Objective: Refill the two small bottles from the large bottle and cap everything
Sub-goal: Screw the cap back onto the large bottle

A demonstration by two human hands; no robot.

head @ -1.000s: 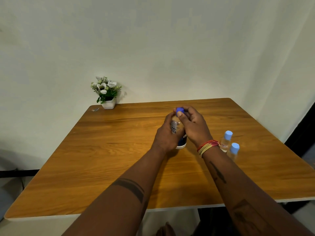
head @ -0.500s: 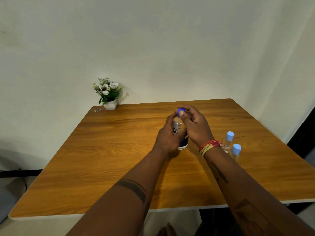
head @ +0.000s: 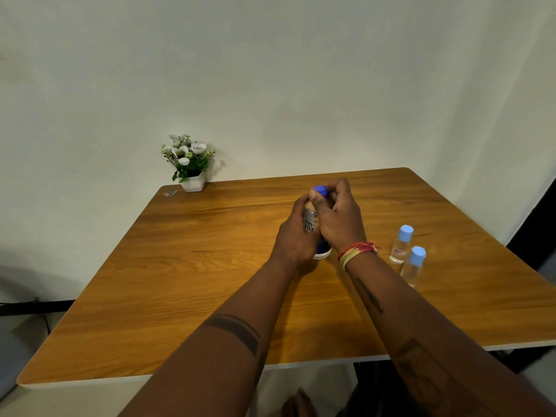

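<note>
The large bottle [head: 310,224] stands upright near the middle of the wooden table [head: 186,284], with a silver label and a dark blue base. My left hand [head: 293,237] is wrapped around its body. My right hand [head: 338,219] pinches the dark blue cap [head: 320,191] at the bottle's top with thumb and fingers. Two small clear bottles stand to the right of my right wrist, both with light blue caps on: the farther one [head: 400,245] and the nearer one [head: 414,266].
A small white pot of white flowers [head: 189,162] sits at the table's back left corner, with a small scrap [head: 170,193] beside it. Walls close off the back and right. The table's front edge [head: 210,373] runs below my forearms.
My right hand's fingers have shifted round on the blue cap, and the hand has turned slightly. The left hand and the bottle stay in place.
</note>
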